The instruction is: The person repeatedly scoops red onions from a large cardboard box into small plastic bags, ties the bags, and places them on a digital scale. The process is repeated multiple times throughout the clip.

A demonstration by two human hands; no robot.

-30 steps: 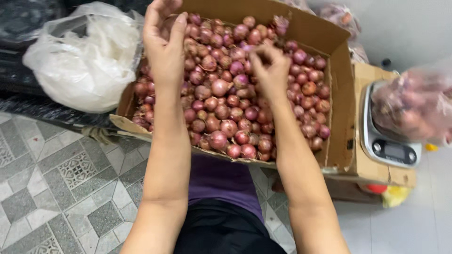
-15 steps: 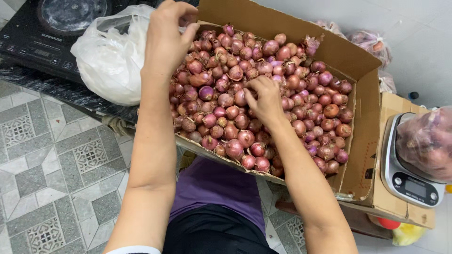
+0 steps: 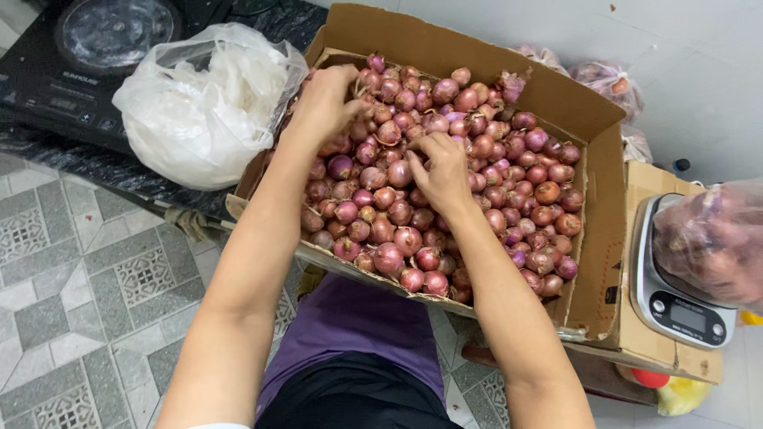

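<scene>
Sorting through red shallots (image 3: pixel 493 171) heaped in the cardboard box (image 3: pixel 592 270), the left hand (image 3: pixel 324 99) digs in at the pile's ten o'clock, fingers curled around a few bulbs. The right hand (image 3: pixel 441 171) presses at centre, fingers bent; whether it grips any I cannot tell. Judging by this, gathering is underway, and lifting calls for a firm handful.

1 head-worn camera looks steeply down, close over the cardboard box (image 3: pixel 592 262) and tiled floor (image 3: pixel 71 270).

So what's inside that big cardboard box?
The cardboard box is full of small red onions, with the left hand and right hand in the pile. Its bottom is covered.
</scene>
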